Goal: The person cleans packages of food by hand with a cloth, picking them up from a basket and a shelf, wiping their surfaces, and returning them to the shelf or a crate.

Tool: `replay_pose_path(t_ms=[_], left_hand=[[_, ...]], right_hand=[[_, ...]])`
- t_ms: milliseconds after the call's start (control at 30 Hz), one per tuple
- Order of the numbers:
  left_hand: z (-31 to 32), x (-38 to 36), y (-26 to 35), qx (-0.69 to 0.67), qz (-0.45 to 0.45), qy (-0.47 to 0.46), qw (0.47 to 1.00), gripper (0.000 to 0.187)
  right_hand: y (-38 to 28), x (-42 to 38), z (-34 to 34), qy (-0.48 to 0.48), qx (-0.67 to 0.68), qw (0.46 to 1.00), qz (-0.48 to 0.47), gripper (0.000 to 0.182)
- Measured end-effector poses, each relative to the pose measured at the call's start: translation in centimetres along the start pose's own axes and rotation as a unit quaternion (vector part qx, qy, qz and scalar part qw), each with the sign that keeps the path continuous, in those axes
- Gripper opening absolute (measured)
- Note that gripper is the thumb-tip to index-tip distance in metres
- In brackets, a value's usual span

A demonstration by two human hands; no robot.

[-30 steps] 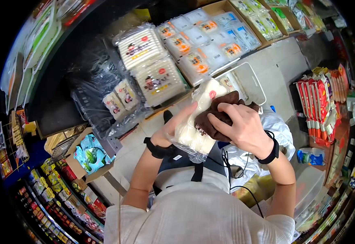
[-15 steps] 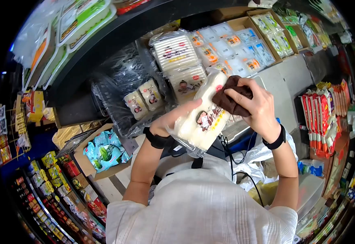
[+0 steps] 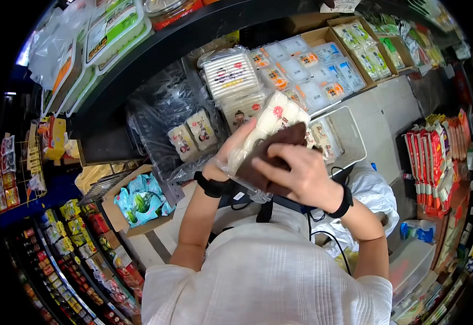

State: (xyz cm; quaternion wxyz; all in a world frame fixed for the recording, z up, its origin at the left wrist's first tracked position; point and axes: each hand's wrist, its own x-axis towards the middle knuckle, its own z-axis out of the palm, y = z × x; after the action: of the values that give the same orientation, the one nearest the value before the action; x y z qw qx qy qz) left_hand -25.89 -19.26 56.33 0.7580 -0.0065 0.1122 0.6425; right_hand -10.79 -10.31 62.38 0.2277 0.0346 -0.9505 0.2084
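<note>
My left hand [image 3: 230,154] grips the left side of a clear-wrapped white package [image 3: 280,115] with a red mark and printing, held tilted over my lap. My right hand [image 3: 300,174] is closed on a dark brown cloth [image 3: 273,157], which lies against the lower front of the package and hides much of its print. Behind them, similar white packages [image 3: 231,75] are stacked on the shelf. Two smaller ones [image 3: 201,130] lie in a black plastic-lined crate to the left.
A white basket [image 3: 358,132] holding packages stands just right of my hands. Flat clear packs [image 3: 307,67] fill a tray behind. Red packets [image 3: 429,162] stand at right, a cardboard box [image 3: 118,214] with blue bags at left. Black cables hang below my right hand.
My right hand has moved down and left with the cloth, now spread over the package's lower part. The white basket has come into fuller view.
</note>
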Motion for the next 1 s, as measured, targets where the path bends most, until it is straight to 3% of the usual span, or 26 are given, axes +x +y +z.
replay_pose_path(t_ms=[100, 133, 167, 233, 267, 300, 433, 467, 500, 567, 600, 633, 667, 700, 733, 833, 900, 1000], left_hand=[[-0.4, 0.8, -0.2, -0.005, 0.012, 0.018, 1.0, 0.052], [-0.9, 0.9, -0.1, -0.034, 0.013, -0.05, 0.998, 0.051], [-0.9, 0.5, -0.2, -0.013, 0.003, -0.005, 1.0, 0.044], [-2.1, 0.6, 0.5, 0.001, 0.032, -0.038, 0.999, 0.044], [-1.9, -0.3, 0.5, 0.069, 0.032, 0.065, 0.995, 0.044], [-1.9, -0.5, 0.9, 0.078, 0.022, 0.086, 0.993, 0.045], [-3.4, -0.7, 2.2, 0.069, 0.013, 0.029, 0.997, 0.043], [-3.0, -1.4, 1.2, 0.365, 0.196, 0.143, 0.899, 0.043], [-6.2, -0.7, 2.6, -0.058, 0.058, -0.045, 0.996, 0.048], [-5.1, -2.0, 3.4, -0.047, 0.069, -0.011, 0.996, 0.048], [-4.8, -2.6, 3.7, 0.038, 0.125, 0.088, 0.987, 0.049], [-4.6, -3.4, 3.9, 0.026, 0.116, 0.049, 0.992, 0.048], [-4.6, -4.2, 3.9, 0.014, 0.119, 0.067, 0.991, 0.048], [-4.7, -4.9, 3.9, 0.001, 0.123, 0.086, 0.989, 0.048], [-5.2, -5.5, 4.1, 0.022, 0.13, 0.051, 0.99, 0.048], [-7.8, -7.0, 5.0, 0.075, 0.107, 0.147, 0.98, 0.053], [-8.0, -7.9, 5.3, 0.028, 0.096, 0.092, 0.991, 0.061], [-8.5, -9.9, 6.2, 0.031, 0.132, 0.202, 0.97, 0.053]], right_hand=[[0.3, -0.2, 0.6, 0.014, -0.011, 1.0, -0.024, 0.043], [1.4, -0.3, 1.0, 0.026, -0.019, 0.999, -0.009, 0.044], [2.6, -0.2, 1.5, 0.037, -0.029, 0.999, 0.004, 0.046], [4.4, 1.0, 1.7, 0.091, -0.047, 0.993, 0.065, 0.05], [5.4, 1.4, 1.8, 0.092, -0.067, 0.988, 0.1, 0.05], [6.2, 1.7, 2.0, 0.093, -0.085, 0.983, 0.135, 0.05], [4.9, 3.7, 3.5, 0.066, -0.082, 0.991, 0.083, 0.042], [4.3, 3.7, 4.3, 0.026, -0.09, 0.995, 0.043, 0.037], [3.2, 3.7, 5.1, -0.004, -0.041, 0.998, 0.039, 0.036], [1.6, 4.2, 6.1, -0.034, 0.008, 0.999, -0.028, 0.037], [1.3, 4.2, 6.7, -0.047, 0.032, 0.997, -0.046, 0.045], [1.1, 4.2, 7.3, -0.059, 0.057, 0.995, -0.063, 0.053], [1.2, 4.4, 7.8, -0.064, 0.071, 0.993, -0.07, 0.053], [1.4, 5.0, 7.8, -0.077, 0.065, 0.992, -0.074, 0.042], [2.0, 5.4, 8.2, -0.061, 0.056, 0.995, -0.064, 0.043], [4.8, 7.1, 10.0, -0.005, -0.001, 1.0, -0.003, 0.047], [6.8, 8.5, 10.3, -0.025, -0.067, 0.995, 0.065, 0.049], [9.5, 8.8, 10.9, -0.024, -0.037, 0.987, 0.156, 0.045]])
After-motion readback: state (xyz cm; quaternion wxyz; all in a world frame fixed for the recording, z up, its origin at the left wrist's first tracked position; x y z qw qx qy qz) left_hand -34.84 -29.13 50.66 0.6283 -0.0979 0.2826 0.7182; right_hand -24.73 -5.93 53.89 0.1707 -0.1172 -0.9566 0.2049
